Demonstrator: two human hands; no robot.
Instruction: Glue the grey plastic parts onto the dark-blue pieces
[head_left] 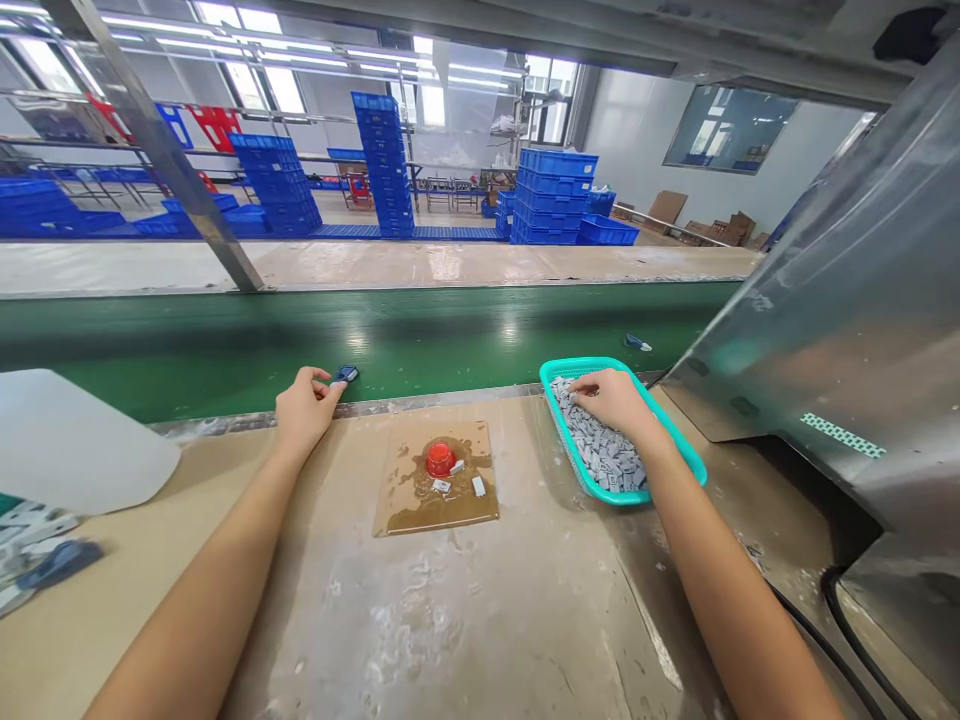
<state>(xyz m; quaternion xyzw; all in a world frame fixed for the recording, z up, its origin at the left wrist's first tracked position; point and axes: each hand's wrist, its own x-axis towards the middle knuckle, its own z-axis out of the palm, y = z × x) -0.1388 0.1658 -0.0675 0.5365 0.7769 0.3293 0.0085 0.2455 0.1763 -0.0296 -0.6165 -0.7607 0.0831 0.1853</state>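
My left hand point(306, 408) is at the near edge of the green belt, thumb and forefinger pinched at the near end of a small dark blue and grey piece point(346, 374). My right hand point(611, 398) reaches into a turquoise plastic basket point(681, 452) filled with small grey pieces point(606, 455). Its fingertips are drawn together on the heap, at a grey piece partly hidden by them. Between my hands lies a wet, flat square plate point(420, 518). On it sit a red domed knob point(440, 459) and three small pale pieces point(479, 486).
A green conveyor belt point(435, 340) runs across, carrying another dark blue piece point(637, 342) at right. A metal housing point(847, 320) and black cables point(847, 610) stand at right. At left are a white sheet point(82, 440) and piled dark blue and white pieces point(56, 565). Blue crates point(555, 195) are stacked beyond.
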